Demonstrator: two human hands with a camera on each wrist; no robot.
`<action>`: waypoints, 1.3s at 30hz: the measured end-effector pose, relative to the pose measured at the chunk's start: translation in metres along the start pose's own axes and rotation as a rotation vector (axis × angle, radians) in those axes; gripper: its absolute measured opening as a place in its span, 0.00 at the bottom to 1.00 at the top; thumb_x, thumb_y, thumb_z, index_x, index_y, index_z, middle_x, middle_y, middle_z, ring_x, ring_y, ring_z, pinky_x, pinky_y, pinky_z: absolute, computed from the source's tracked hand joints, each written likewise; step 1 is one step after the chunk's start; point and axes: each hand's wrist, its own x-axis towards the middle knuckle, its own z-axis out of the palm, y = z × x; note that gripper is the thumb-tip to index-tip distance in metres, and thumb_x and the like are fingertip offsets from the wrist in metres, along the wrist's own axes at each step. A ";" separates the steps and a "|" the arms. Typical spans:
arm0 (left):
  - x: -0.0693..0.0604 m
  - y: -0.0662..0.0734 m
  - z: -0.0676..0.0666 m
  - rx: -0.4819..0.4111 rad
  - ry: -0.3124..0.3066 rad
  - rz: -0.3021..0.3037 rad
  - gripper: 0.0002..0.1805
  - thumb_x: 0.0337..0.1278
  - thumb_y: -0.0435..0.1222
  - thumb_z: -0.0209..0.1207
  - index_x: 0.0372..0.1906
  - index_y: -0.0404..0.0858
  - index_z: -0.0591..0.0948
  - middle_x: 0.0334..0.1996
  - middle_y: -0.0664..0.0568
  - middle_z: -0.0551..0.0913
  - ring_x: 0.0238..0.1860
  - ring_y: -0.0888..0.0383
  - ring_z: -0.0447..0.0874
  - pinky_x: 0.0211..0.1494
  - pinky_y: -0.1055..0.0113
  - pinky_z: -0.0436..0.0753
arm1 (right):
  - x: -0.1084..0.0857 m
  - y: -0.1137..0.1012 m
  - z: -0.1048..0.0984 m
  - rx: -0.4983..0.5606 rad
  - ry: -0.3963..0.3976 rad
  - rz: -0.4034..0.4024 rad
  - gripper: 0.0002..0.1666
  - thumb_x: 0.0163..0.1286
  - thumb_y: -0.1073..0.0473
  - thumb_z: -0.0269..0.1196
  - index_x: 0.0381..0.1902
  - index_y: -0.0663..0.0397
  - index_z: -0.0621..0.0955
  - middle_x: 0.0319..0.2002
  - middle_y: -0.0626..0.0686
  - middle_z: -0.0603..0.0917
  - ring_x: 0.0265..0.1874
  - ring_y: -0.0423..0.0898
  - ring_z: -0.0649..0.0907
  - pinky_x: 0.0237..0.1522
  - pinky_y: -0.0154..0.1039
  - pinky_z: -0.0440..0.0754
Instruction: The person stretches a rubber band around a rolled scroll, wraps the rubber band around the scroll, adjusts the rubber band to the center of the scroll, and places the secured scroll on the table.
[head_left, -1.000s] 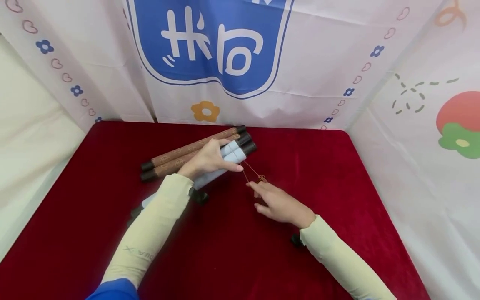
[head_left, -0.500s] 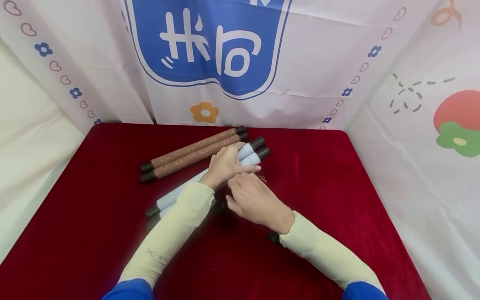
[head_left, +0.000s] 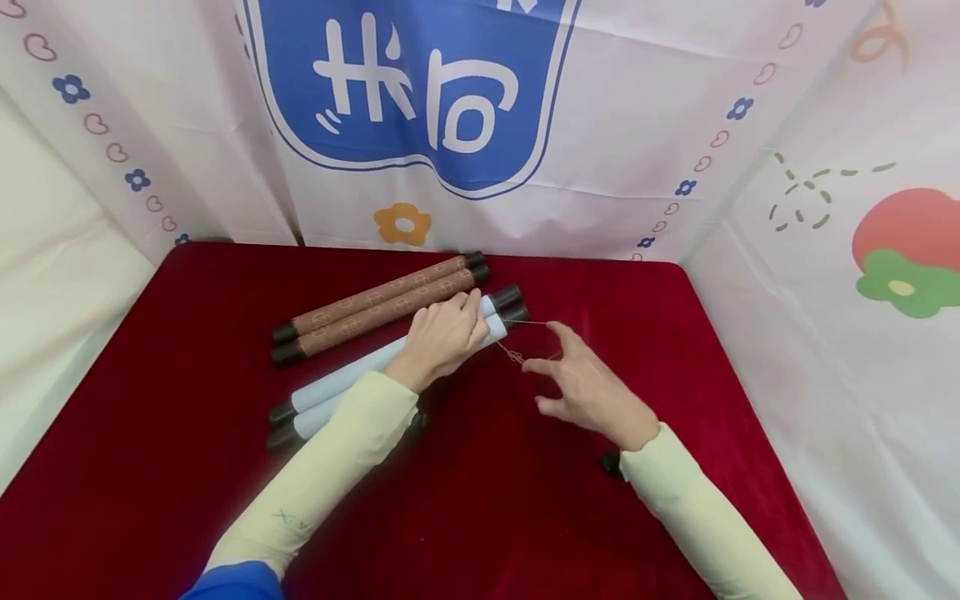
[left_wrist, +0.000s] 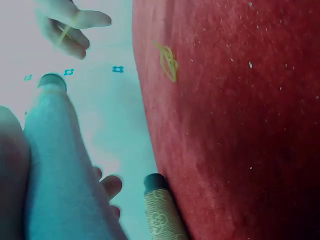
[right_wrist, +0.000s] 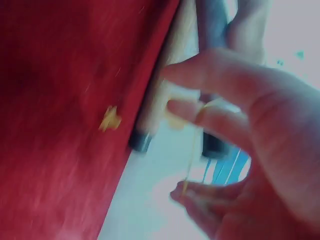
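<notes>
A light blue scroll rolled from both ends into two parallel rolls (head_left: 337,387), with black end caps, slants over the red table. My left hand (head_left: 442,337) grips it from above near its right end. A thin yellow-brown cord (head_left: 528,322) runs from that end to my right hand (head_left: 596,387). The right fingers are spread apart, with the cord looped over them and drawn taut, as the right wrist view also shows. A small looped knot of cord (head_left: 515,356) hangs below, appearing yellow against the red cloth in the left wrist view.
Behind the blue scroll lies a similar pair of brown patterned rolls (head_left: 382,304) with black caps. Red velvet covers the table (head_left: 480,517). A white printed curtain (head_left: 615,167) rises at the back edge, with more white cloth at both sides.
My right hand first came in close to the scroll's right end, then drew back rightward, stretching the cord. The left hand and blue scroll shifted right; the left thumb has bent in.
</notes>
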 end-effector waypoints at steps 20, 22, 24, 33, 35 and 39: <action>-0.028 0.016 -0.049 -0.407 -0.166 0.164 0.28 0.71 0.40 0.43 0.65 0.34 0.82 0.26 0.55 0.77 0.26 0.61 0.70 0.31 0.68 0.75 | 0.021 0.023 0.018 0.774 0.067 -0.273 0.13 0.65 0.63 0.74 0.46 0.42 0.93 0.66 0.48 0.79 0.69 0.44 0.74 0.73 0.41 0.73; -0.026 0.017 -0.047 -0.374 -0.157 0.158 0.26 0.70 0.40 0.43 0.59 0.34 0.85 0.24 0.54 0.75 0.24 0.61 0.68 0.30 0.67 0.74 | 0.021 0.027 0.024 0.893 0.106 -0.219 0.13 0.65 0.70 0.72 0.46 0.53 0.93 0.61 0.51 0.82 0.64 0.45 0.78 0.69 0.39 0.77; -0.024 0.017 -0.043 -0.331 -0.151 0.154 0.24 0.70 0.40 0.43 0.54 0.34 0.86 0.26 0.52 0.79 0.25 0.60 0.70 0.30 0.66 0.75 | 0.022 0.032 0.030 0.988 0.166 -0.102 0.11 0.68 0.72 0.67 0.46 0.62 0.91 0.56 0.51 0.84 0.57 0.44 0.83 0.61 0.37 0.82; -0.023 0.030 -0.017 -0.074 -0.187 0.047 0.24 0.70 0.46 0.42 0.48 0.34 0.83 0.31 0.48 0.85 0.29 0.49 0.84 0.27 0.54 0.82 | 0.036 0.006 0.020 1.171 0.075 0.435 0.33 0.85 0.36 0.45 0.58 0.57 0.82 0.27 0.54 0.82 0.18 0.45 0.82 0.24 0.39 0.84; -0.023 0.031 -0.015 -0.088 -0.184 0.027 0.30 0.73 0.50 0.42 0.60 0.32 0.82 0.41 0.45 0.89 0.35 0.48 0.88 0.33 0.51 0.86 | 0.039 0.001 0.017 1.109 0.094 0.471 0.33 0.84 0.35 0.47 0.55 0.57 0.81 0.27 0.54 0.80 0.17 0.45 0.79 0.22 0.36 0.81; -0.020 0.029 -0.014 -0.185 -0.229 -0.011 0.43 0.70 0.63 0.50 0.75 0.35 0.73 0.60 0.45 0.85 0.46 0.51 0.87 0.45 0.51 0.87 | 0.043 -0.003 0.016 0.955 0.137 0.524 0.30 0.82 0.34 0.49 0.52 0.54 0.81 0.32 0.56 0.81 0.17 0.46 0.78 0.22 0.36 0.80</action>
